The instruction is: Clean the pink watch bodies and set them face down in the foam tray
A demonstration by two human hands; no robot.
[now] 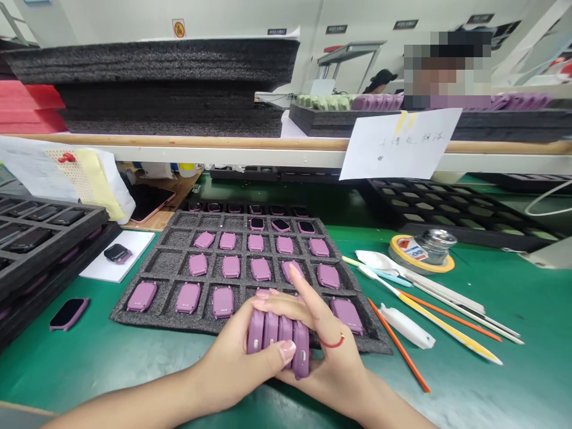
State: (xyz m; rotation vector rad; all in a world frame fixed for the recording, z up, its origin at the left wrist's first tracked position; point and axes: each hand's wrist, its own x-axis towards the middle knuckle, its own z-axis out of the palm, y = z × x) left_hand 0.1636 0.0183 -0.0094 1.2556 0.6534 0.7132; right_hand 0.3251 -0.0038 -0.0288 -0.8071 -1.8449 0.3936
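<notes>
Both my hands hold a row of several purple watch bodies (279,338) stood on edge, just in front of a black foam tray (179,238). My left hand (239,357) wraps them from the left, thumb pressed across the front. My right hand (328,351) cups them from the right, its forefinger stretched out over the tray. The tray's pockets hold several purple watch bodies (260,268) lying back-up, and three at the far row (280,225) lie screen-up.
Black trays (40,232) with dark watches stand at left; a loose watch (68,313) lies on the green mat, another (117,253) on white paper. At right lie orange and yellow sticks (429,316), a tape roll (420,253) and a metal pot. Foam stacks fill the shelf; a person sits beyond.
</notes>
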